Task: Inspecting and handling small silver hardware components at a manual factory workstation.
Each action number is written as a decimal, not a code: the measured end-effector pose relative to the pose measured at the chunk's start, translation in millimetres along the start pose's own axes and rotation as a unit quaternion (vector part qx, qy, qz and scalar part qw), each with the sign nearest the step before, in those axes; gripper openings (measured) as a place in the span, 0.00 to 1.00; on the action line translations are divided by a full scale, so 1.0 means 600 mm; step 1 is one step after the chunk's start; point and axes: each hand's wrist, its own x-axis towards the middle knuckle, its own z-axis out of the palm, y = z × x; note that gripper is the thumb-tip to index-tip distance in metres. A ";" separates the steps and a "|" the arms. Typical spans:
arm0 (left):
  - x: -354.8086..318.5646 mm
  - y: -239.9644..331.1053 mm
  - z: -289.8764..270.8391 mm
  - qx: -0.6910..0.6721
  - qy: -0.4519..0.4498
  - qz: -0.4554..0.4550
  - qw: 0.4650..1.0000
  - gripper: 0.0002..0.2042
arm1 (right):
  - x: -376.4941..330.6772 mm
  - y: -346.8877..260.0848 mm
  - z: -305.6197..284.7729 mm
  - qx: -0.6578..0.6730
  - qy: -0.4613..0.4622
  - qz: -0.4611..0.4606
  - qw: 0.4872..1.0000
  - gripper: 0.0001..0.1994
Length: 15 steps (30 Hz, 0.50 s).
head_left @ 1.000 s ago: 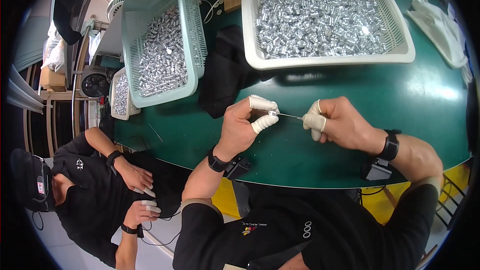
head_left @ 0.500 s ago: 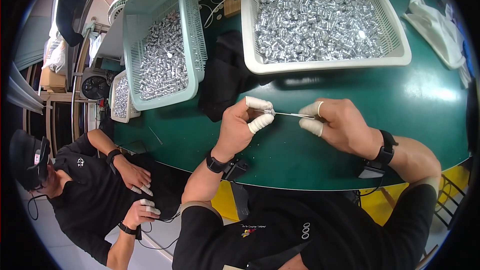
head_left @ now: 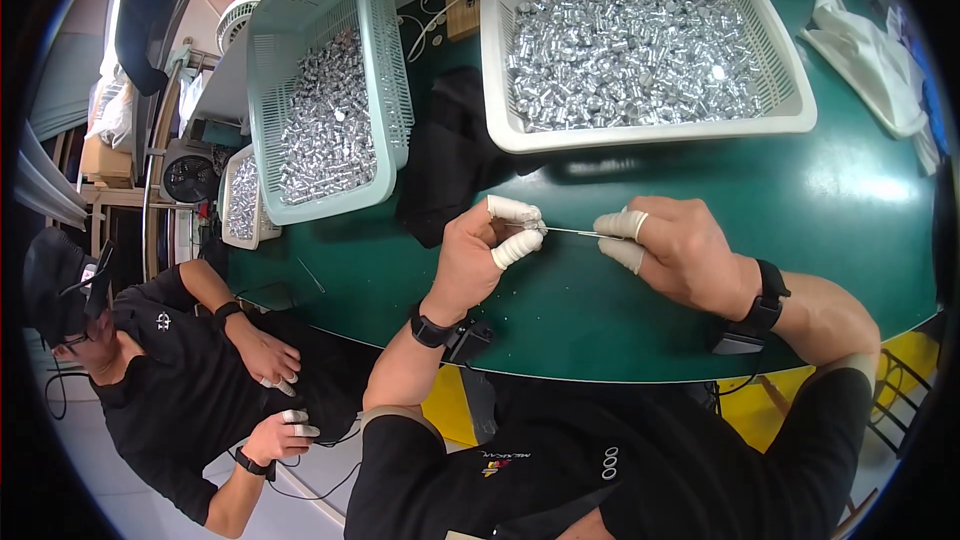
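1. Near the table's (head_left: 830, 240) front edge, bare green surface lies around both hands, baskets well behind.
2. Left hand (head_left: 480, 255) and right hand (head_left: 675, 250) pinch a thin, straight metal pin (head_left: 572, 231) between them.

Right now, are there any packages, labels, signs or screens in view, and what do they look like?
Cardboard box: far left on a shelf, brown, boxy.
Shirt logo: the person's chest, small, red and yellow.
Screens and signs: none seen.
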 end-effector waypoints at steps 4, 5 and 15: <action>-0.002 0.001 0.002 0.008 -0.015 0.004 1.000 0.11 | -0.008 0.007 -0.002 -0.001 -0.044 0.002 0.999 0.06; -0.002 0.001 0.002 0.012 -0.013 0.009 1.000 0.11 | -0.007 0.006 -0.002 0.028 -0.049 0.050 0.997 0.07; -0.002 -0.001 0.000 0.011 -0.026 -0.009 1.000 0.11 | -0.001 0.003 -0.013 -0.060 -0.074 -0.039 0.995 0.05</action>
